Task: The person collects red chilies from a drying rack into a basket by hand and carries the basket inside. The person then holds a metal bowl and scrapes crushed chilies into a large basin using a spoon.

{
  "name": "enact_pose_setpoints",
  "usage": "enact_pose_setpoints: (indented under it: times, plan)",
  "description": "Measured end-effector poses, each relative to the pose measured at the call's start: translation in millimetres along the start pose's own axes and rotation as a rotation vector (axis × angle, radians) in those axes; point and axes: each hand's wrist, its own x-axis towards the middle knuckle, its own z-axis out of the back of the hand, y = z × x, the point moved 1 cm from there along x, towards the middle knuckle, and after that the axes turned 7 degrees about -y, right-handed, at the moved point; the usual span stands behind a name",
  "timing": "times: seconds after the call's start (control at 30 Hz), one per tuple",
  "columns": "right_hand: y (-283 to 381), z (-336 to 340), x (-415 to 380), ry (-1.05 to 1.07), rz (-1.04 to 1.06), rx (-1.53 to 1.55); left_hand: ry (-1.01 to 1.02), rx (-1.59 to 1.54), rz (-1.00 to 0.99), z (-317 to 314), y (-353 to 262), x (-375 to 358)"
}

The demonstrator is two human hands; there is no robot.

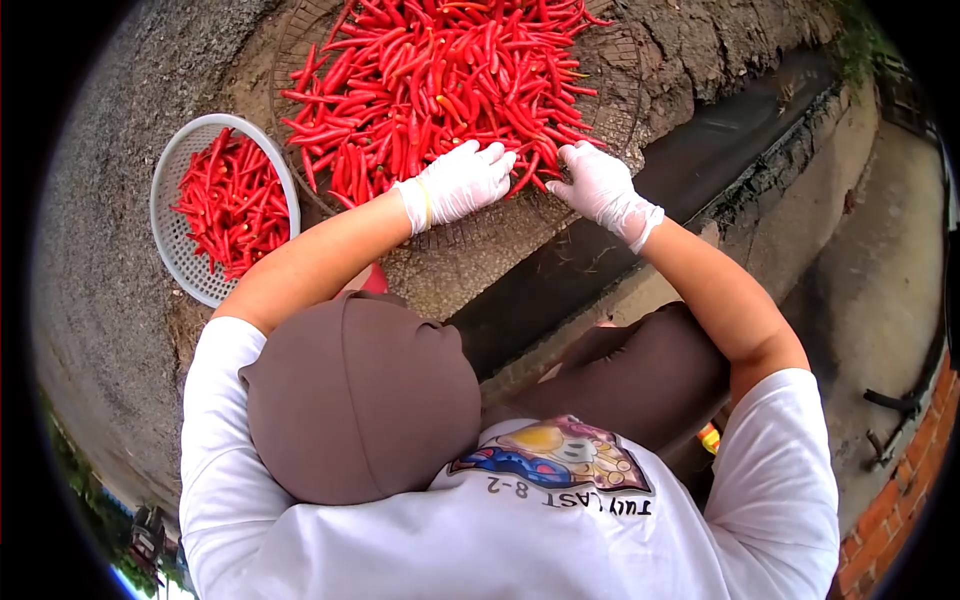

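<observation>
A big heap of red chili peppers [430, 90] lies on a round wire mesh rack [625, 95] near the ground. My left hand [460, 185], in a thin white glove, rests at the heap's near edge with its fingers a little apart over the peppers. My right hand [600, 188], gloved too, is at the near right edge, its thumb and forefinger apart beside a few chilies. Several peppers lie between the two hands. I see no pepper clearly gripped; the undersides of both hands are hidden.
Left of the heap stands a grey perforated plastic basket [170, 225] partly filled with red chilies. A dark channel [590, 270] runs diagonally past my right hand, with a concrete strip [820, 240] beyond it. My knees [365, 400] are close below the rack.
</observation>
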Motion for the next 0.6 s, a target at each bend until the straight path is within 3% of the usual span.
enact_pose_setpoints:
  times: [0.27,0.37,0.47,0.6]
  plan:
    - [-16.1,-25.6,14.4,-0.019,0.097,-0.042,-0.145,-0.028,0.189,14.7,25.8,-3.9]
    - [-22.4,0.0,22.6,0.04,0.017,0.154,-0.366,-0.15,0.396,22.0,39.9,-7.6]
    - [-19.2,19.9,30.9,-0.097,-0.012,0.484,-0.566,-0.261,0.599,38.8,57.4,-11.8]
    - [-10.3,41.3,54.9,-0.339,0.025,0.513,-0.681,-0.36,0.773,52.9,80.5,-28.8]
